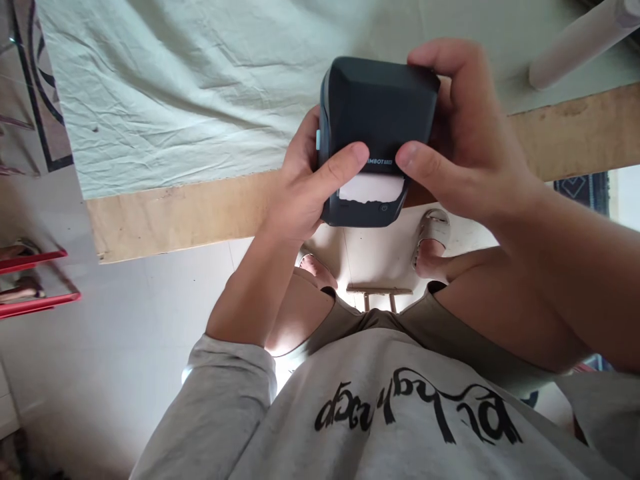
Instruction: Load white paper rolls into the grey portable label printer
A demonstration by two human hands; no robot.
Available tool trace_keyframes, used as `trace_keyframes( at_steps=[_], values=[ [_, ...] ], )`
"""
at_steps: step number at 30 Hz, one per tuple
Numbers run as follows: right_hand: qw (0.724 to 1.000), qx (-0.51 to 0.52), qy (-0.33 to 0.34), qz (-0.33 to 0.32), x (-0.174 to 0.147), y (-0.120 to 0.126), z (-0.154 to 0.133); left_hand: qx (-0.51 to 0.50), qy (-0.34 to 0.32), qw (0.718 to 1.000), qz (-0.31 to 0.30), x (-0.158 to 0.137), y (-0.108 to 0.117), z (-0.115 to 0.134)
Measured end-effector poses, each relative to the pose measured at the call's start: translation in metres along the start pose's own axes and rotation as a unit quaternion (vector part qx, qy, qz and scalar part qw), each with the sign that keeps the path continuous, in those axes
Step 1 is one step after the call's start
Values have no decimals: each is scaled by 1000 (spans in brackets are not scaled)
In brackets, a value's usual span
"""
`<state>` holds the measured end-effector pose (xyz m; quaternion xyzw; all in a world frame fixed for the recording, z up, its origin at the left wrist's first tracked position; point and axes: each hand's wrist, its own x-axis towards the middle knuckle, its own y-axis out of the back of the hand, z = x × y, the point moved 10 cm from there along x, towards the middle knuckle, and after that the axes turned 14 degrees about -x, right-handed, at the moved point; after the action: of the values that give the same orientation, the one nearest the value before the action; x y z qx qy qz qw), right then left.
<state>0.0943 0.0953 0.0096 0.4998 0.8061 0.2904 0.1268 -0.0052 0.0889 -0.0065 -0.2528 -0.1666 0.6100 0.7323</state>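
Observation:
A dark, compact label printer [383, 107] is held up between my two hands, over the near edge of the table. White paper [373, 188] with a ragged edge sticks out of its slot, above a small power button. My left hand [310, 177] grips the printer's left side, thumb lying on the top cover beside the lettering; its other fingers are mostly hidden behind. On the other side my right hand [465, 127] is closed around the right edge, its thumb pressing near the front of the cover and a finger at the far corner.
A pale green cloth [190, 93] with wrinkles covers the table, whose wooden edge [190, 217] runs across in front of me. A white cylinder [583, 43] lies at the upper right. Red shelves [40, 300] with footwear stand at the left, above the tiled floor [135, 293].

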Motion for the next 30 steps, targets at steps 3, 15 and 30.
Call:
trace_keyframes(
  at_steps=[3, 15, 30],
  values=[
    [1000, -22, -10, 9, 2, 1, 1, -18, 17, 1000, 10, -1, 0, -2],
    [999, -31, 12, 26, 6, 1, 5, -43, 13, 998, 43, 2, 2, -1],
    [997, 33, 48, 46, -1, 2, -7, -109, -3, 994, 9, 5, 1, 2]
  ],
)
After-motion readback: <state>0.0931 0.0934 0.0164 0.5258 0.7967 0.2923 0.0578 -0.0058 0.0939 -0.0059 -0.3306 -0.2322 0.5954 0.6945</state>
